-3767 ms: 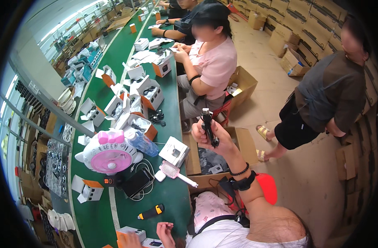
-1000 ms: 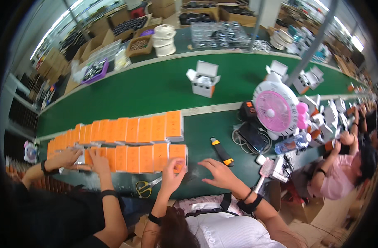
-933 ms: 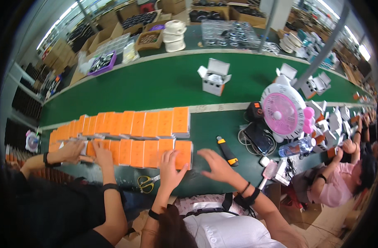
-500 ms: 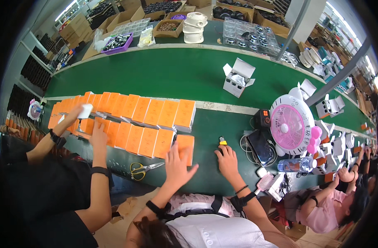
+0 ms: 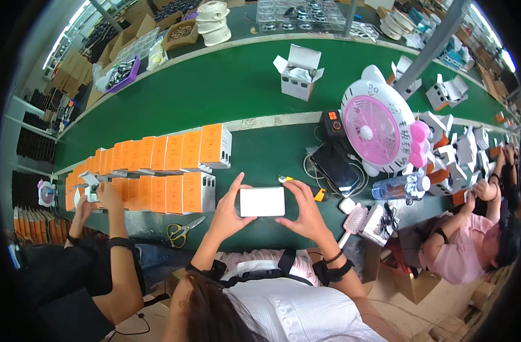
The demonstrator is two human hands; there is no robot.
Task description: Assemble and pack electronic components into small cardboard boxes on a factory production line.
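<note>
I hold a small flat white box (image 5: 262, 201) between both hands above the green table's near edge. My left hand (image 5: 232, 206) grips its left end, and my right hand (image 5: 305, 208) grips its right end. Just left of my left hand stand two rows of orange and white boxes (image 5: 175, 171), packed side by side on the green belt (image 5: 215, 91). A yellow and black tool (image 5: 320, 195) lies beside my right hand.
A pink and white fan (image 5: 380, 128) stands at the right, with a black device (image 5: 335, 165), a water bottle (image 5: 398, 186) and a hairbrush (image 5: 354, 219) near it. Scissors (image 5: 183, 229) lie at the front edge. Co-workers' hands work at left (image 5: 100, 196) and right (image 5: 481, 191). An open white carton (image 5: 297, 74) sits farther back.
My head has turned from the aisle back to the table. My hands, which lay spread on the table by the orange boxes, now hold a white box between them.
</note>
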